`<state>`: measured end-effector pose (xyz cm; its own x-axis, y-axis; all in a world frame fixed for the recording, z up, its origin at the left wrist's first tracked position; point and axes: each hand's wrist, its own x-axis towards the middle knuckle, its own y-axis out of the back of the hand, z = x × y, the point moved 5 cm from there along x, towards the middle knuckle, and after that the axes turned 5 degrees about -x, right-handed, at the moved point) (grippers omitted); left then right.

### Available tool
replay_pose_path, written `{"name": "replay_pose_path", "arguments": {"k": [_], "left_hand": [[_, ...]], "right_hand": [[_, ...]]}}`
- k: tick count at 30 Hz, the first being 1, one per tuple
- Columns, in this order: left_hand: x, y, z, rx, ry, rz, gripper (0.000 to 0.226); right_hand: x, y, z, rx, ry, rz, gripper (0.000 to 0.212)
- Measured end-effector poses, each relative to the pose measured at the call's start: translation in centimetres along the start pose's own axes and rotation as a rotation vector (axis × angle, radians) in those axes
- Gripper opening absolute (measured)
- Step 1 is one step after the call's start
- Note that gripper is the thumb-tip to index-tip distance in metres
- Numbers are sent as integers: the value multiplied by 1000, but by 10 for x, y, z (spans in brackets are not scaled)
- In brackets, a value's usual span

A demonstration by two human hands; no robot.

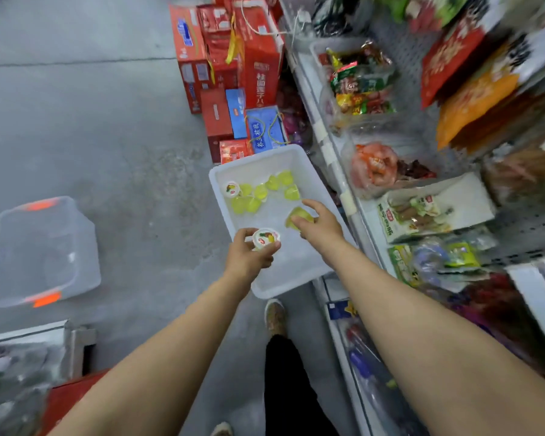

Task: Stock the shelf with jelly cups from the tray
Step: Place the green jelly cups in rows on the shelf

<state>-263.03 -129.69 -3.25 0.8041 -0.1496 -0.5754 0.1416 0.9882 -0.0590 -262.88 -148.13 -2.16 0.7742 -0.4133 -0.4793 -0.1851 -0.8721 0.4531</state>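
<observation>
A white plastic tray [291, 272] lies on the floor beside the shelf [343, 171]. Several yellow-green jelly cups [261, 191] sit loose in its far half, one with its printed lid up. My left hand [249, 256] is over the tray's near left side, closed around a jelly cup [266, 238] with a white fruit-print lid. My right hand [320, 226] reaches into the tray's right side and grips another yellow jelly cup [299, 217], partly hidden under the fingers.
Red and blue cartons [230, 77] are stacked on the floor behind the tray. A clear lidded bin [41, 250] with orange clips stands to the left. The white shelf on the right holds bins of packaged snacks [362, 80]. My foot [276, 316] is just below the tray.
</observation>
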Motion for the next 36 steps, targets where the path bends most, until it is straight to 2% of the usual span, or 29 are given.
{"name": "replay_pose_path", "arguments": {"k": [7, 13, 19, 24, 32, 36], "left_hand": [[-146, 17, 37, -131, -113, -182, 42], [-244, 1, 48, -138, -156, -335, 44], [-355, -50, 57, -78, -302, -500, 40], [-463, -100, 47, -18, -450, -570, 42], [-655, -190, 6, -91, -537, -836, 44], [-737, -233, -7, -88, -521, -1007, 44]], "right_hand": [[-158, 39, -22, 233, 93, 140, 41], [-270, 89, -27, 448, 195, 258, 34], [-392, 165, -19, 443, 372, 451, 24], [-523, 233, 5, 424, 513, 619, 31], [-740, 340, 63, 429, 692, 923, 35], [-823, 387, 87, 461, 728, 1101, 39]]}}
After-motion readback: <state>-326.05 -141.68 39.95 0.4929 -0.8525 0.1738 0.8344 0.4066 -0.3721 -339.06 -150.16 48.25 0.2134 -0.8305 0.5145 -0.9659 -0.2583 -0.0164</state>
